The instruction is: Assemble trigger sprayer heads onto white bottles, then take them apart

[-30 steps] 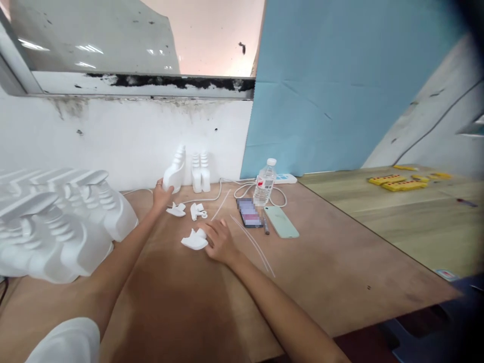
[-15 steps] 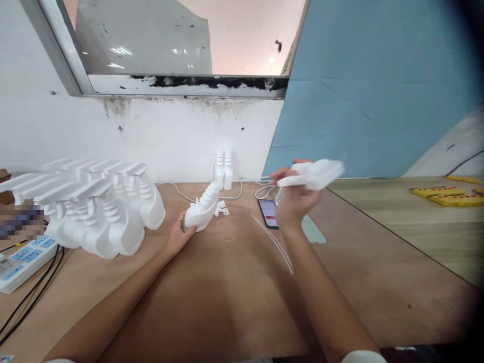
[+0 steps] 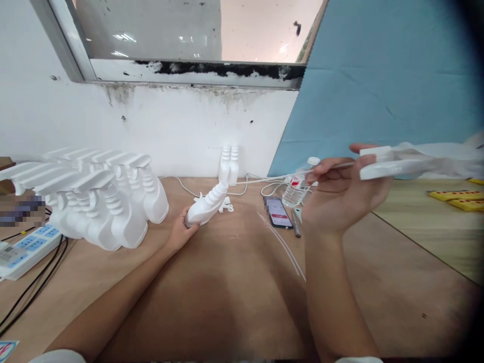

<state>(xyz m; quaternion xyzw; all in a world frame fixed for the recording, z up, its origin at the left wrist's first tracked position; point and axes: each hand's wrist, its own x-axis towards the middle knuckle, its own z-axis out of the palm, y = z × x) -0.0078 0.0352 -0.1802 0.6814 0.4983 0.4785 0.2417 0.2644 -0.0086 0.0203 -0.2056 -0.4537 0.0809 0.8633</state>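
My left hand [image 3: 182,229] is closed around the rounded base of a white plastic part with a ribbed neck [image 3: 212,201], which leans to the right on the table. Small white plastic pieces [image 3: 227,205] lie just behind it. Raised at the right, my right hand [image 3: 344,194] grips a long, flat white plastic piece [image 3: 393,169], its far end blurred toward the frame's edge. A thin white strand [image 3: 333,167] reaches the fingers of this hand; what it is, I cannot tell. Two similar ribbed white parts [image 3: 229,164] stand together against the wall.
Rows of white ribbed parts [image 3: 109,201] fill the left side, near a power strip [image 3: 30,249] with black cables. A phone [image 3: 278,212], a clear water bottle [image 3: 297,186], a grey pen-like tool [image 3: 296,227] and thin white strips [image 3: 285,244] lie right of centre. Yellow pieces [image 3: 454,194] lie far right.
My right hand has moved right with the white piece, uncovering the bottle and pen-like tool. My left hand keeps hold of the ribbed part. The view has shifted slightly.
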